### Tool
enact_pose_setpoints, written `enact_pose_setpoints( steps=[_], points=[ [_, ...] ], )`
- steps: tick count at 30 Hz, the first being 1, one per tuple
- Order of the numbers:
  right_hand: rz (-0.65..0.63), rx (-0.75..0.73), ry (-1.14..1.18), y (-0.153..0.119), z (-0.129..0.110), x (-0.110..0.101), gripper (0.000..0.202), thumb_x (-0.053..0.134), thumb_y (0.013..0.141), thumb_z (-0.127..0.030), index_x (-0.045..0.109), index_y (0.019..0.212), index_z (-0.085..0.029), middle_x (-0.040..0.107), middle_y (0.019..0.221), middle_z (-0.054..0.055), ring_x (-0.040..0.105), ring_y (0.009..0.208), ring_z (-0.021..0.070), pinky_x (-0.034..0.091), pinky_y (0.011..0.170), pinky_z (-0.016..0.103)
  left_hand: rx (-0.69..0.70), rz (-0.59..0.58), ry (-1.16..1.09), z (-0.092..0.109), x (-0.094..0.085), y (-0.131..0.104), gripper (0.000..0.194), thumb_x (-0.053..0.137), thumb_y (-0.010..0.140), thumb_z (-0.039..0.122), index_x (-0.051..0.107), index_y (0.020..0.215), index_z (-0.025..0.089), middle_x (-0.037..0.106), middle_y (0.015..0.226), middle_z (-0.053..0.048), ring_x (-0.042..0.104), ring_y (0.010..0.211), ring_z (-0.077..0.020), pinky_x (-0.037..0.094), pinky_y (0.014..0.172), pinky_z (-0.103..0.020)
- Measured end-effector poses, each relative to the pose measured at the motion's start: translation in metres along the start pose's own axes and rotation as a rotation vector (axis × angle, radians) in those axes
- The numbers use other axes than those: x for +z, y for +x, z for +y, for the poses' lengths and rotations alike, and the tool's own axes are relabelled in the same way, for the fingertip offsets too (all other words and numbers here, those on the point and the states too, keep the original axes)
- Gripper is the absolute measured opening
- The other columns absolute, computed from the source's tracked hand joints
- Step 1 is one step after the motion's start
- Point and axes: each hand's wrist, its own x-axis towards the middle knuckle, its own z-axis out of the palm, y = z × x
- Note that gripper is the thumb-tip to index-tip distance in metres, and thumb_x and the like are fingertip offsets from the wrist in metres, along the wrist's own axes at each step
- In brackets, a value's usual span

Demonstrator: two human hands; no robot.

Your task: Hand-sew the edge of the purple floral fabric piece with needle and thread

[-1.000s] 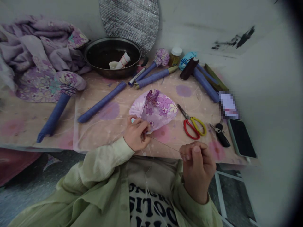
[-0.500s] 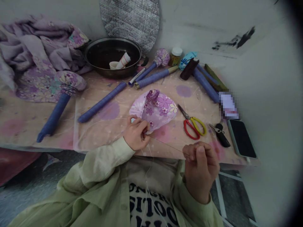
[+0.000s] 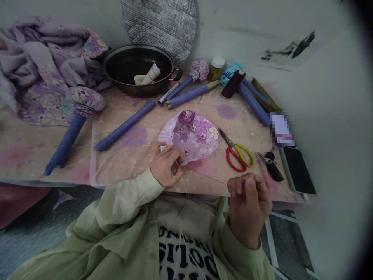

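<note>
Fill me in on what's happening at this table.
A person is working thread on a piece of floral fabric. The left hand pinches the near edge of the purple floral fabric, and the right hand holds a thread stretched out from it. Whether there is a needle is too small to tell. The scissors with red and yellow handles lie untouched beside the fabric, and a smartphone lies near the table's right end.
</note>
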Motion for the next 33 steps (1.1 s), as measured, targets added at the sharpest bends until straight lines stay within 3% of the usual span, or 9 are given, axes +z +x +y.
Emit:
enact_pose_setpoints(
  steps=[6,13,18,23,27,33],
  points=[
    [0.013,0.036,0.006,0.004,-0.001,-0.002,0.020,0.062,0.086,-0.025,0.054,0.069,-0.019,0.039,0.054,-0.007,0.037,0.049,0.0078,0.030,0.046,0.024,0.012,-0.076,0.005,-0.004,-0.005,-0.002,0.013,0.052,0.071,0.022,0.057,0.083,0.021,0.069,0.082,-0.002,0.060,0.087,-0.0230,0.026,0.094,-0.047],
    [0.051,0.035,0.059,0.014,-0.003,-0.006,0.017,0.066,0.084,-0.022,0.055,0.071,-0.017,0.039,0.056,-0.007,0.037,0.050,0.0064,0.031,0.046,0.021,0.084,-0.060,-0.042,-0.012,-0.012,0.004,0.010,0.054,0.082,0.022,0.063,0.083,0.021,0.073,0.082,-0.001,0.063,0.087,-0.0219,0.026,0.092,-0.046],
    [0.045,0.027,0.070,0.023,-0.005,-0.012,0.019,0.064,0.085,-0.023,0.053,0.071,-0.017,0.040,0.058,-0.007,0.038,0.051,0.0061,0.032,0.047,0.020,-0.003,-0.111,-0.129,-0.008,-0.016,0.011,0.013,0.054,0.085,0.027,0.066,0.082,0.021,0.073,0.079,-0.001,0.064,0.083,-0.0193,0.029,0.093,-0.044],
    [0.028,0.060,0.089,0.023,-0.008,-0.014,0.018,0.062,0.086,-0.020,0.054,0.071,-0.016,0.041,0.056,-0.006,0.038,0.050,0.0058,0.032,0.047,0.019,-0.085,-0.033,-0.247,0.001,-0.018,0.018,0.013,0.058,0.083,0.030,0.067,0.080,0.020,0.072,0.075,-0.001,0.065,0.076,-0.0187,0.037,0.086,-0.042],
    [-0.060,0.134,0.104,0.011,-0.015,-0.009,0.015,0.060,0.087,-0.022,0.058,0.074,-0.017,0.040,0.053,-0.006,0.037,0.046,0.0060,0.034,0.047,0.020,-0.127,0.029,-0.281,0.006,-0.018,0.024,0.011,0.062,0.081,0.029,0.068,0.078,0.020,0.071,0.072,-0.001,0.065,0.071,-0.0180,0.041,0.080,-0.041],
    [-0.152,0.156,0.065,-0.008,-0.030,-0.012,0.014,0.053,0.091,-0.021,0.060,0.079,-0.018,0.038,0.053,-0.005,0.035,0.047,0.0072,0.032,0.046,0.021,-0.171,0.091,-0.238,0.011,-0.018,0.030,0.008,0.063,0.080,0.027,0.068,0.077,0.021,0.073,0.076,-0.001,0.065,0.073,-0.0190,0.042,0.084,-0.044]
  ],
)
